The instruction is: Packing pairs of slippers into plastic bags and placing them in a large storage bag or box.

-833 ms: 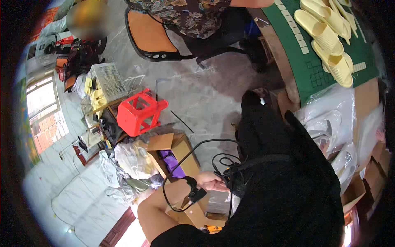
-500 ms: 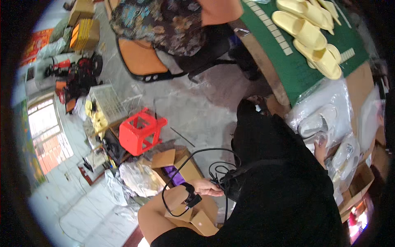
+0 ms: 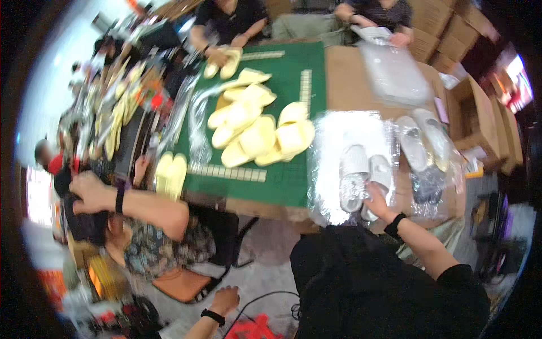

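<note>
Two pale-grey open-toed slippers [image 3: 357, 164] on the green-and-brown bench [image 3: 347, 79], 3 o'clock | right hand [image 3: 377, 199] over one, can't tell its grip | left hand [image 3: 227, 299] loosely curled, 7 o'clock, contents hidden

Place: a footwear workshop
Table [image 3: 344, 79] middle: pale yellow slippers [image 3: 257, 135] heaped on a green mat [image 3: 288, 189]
Table right: white slippers [image 3: 355, 161] on clear plastic [image 3: 326, 147]
Far side: 2 people [image 3: 228, 20] at work
Far right: stacked cardboard cartons [image 3: 432, 20]
</note>
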{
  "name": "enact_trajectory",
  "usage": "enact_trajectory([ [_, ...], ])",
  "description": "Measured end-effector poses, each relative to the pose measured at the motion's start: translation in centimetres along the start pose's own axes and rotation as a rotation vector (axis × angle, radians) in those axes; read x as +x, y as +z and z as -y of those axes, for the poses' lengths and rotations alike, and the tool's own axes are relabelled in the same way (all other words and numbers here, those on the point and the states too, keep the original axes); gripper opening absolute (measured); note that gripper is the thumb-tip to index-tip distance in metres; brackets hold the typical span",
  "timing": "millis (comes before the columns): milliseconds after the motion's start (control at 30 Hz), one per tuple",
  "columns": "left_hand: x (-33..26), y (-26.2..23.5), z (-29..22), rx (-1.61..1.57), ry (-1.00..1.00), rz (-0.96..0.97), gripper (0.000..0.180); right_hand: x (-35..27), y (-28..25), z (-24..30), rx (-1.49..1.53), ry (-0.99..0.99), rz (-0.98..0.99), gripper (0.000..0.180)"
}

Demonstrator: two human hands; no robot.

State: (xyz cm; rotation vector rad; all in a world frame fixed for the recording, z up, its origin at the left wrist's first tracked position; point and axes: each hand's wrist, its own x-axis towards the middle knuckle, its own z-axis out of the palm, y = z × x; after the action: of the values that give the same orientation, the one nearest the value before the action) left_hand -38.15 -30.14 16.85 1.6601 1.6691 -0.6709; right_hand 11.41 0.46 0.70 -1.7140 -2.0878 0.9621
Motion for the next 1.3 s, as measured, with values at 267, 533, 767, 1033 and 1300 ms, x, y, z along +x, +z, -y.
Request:
enact_trajectory([
  [267, 16.4, -21.1, -11.1, -0.11, 0.808, -0.318, 0.021, -2.3, 0.7, 4.3, 0.049, 0.068, -0.14, 0.053],
  [533, 28.5, -17.1, -26.1, 0.047, 0.655, -0.257, 0.077, -5.8, -0.1, 4.9, 0.037, 0.137, -0.293, 0.049],
  [767, 31.6, -14.4, -21.6, -0.083, 1.005, 0.121, 0.051, -8.2, -1.0, 3.8, 0.061, 0.301, -0.368, 0.02],
  [1033, 25.1, -29.7, -16.7, -0.036, 0.861, -0.423, 0.023, -1.9, -5.0, 18.0, 0.646, -0.288, 0.679, 0.044],
  [1300, 20.1, -38.0, -24.5, 0.382, 1.069, -0.913, 0.015, -3.4, 2.6, 30.9, 0.491, -0.653, 1.411, 0.041],
])
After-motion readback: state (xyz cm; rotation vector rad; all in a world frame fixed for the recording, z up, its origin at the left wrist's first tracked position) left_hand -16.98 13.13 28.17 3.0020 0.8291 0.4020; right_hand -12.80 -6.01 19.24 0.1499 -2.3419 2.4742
